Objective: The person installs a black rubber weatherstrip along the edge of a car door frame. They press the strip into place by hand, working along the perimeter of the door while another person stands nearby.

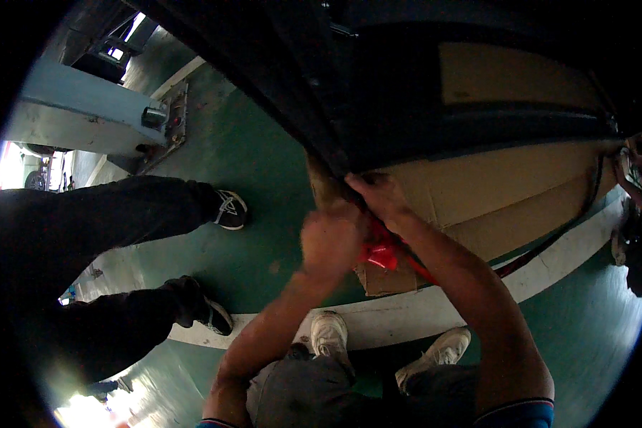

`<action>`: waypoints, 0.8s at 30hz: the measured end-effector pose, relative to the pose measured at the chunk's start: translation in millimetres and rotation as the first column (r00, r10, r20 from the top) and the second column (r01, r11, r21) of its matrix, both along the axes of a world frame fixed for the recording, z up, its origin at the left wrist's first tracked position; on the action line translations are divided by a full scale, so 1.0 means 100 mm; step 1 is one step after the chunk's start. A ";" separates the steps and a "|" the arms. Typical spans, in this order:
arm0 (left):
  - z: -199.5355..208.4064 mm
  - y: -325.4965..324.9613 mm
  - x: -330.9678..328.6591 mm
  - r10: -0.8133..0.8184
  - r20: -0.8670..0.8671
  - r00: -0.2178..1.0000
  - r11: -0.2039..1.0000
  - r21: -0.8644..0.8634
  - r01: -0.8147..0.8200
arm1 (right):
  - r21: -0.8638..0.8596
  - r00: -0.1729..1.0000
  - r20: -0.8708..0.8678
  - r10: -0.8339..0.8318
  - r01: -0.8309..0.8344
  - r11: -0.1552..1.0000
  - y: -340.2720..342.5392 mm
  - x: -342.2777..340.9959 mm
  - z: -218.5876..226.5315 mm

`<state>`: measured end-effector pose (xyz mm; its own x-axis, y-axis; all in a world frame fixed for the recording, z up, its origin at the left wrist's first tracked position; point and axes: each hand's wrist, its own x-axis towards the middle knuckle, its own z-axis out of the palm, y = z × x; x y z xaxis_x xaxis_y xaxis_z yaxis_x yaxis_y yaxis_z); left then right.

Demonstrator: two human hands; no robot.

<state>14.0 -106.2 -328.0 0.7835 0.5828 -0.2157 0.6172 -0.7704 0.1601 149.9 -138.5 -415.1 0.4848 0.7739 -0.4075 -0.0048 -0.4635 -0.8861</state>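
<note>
A large dark panel (399,121), glossy along its lower edge, narrows to a corner in front of me. At that corner my right hand (379,196) has its fingers bent over the black edge. Just left of it and nearer to me, my left hand (332,239) is closed in a fist, slightly blurred; what lies inside it is hidden. A shiny red piece (379,255), seemingly plastic or tape, hangs below both hands, partly covered by them. Brown cardboard (506,192) lies under and beside the panel, with a smaller flap (389,279) below the red piece.
Another person's dark-trousered legs (128,221) and dark shoes stand at the left. A grey post (85,107) with a bolted base plate rises at the far left. A curved white line (278,324) crosses the green floor (264,250) by my pale shoes (329,334).
</note>
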 end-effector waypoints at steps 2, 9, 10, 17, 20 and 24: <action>-0.02 0.27 0.00 0.124 0.372 0.920 0.987 0.050 -0.153 | -0.007 0.996 0.093 0.015 -0.014 1.000 -0.01 0.00 -0.01; -0.11 0.70 0.11 0.024 0.417 0.908 0.966 0.226 -0.130 | 0.029 0.987 0.103 -0.120 0.117 0.993 -0.02 -0.11 0.05; -0.13 0.72 0.13 -0.005 0.424 0.906 0.968 0.230 -0.103 | 0.036 0.985 0.122 -0.119 0.115 0.993 -0.01 -0.10 0.01; -0.26 0.89 0.15 -0.118 0.371 0.921 0.955 0.297 0.003 | 0.103 0.968 0.202 -0.149 0.130 0.986 0.02 -0.13 -0.08; -0.27 0.90 0.16 -0.119 0.353 0.928 0.954 0.299 0.008 | 0.038 0.972 0.202 -0.123 0.117 0.992 0.02 -0.11 -0.07; -0.33 0.91 0.14 -0.130 0.391 0.911 0.954 0.301 0.007 | 0.023 0.975 0.192 -0.108 0.105 0.994 0.01 -0.12 -0.06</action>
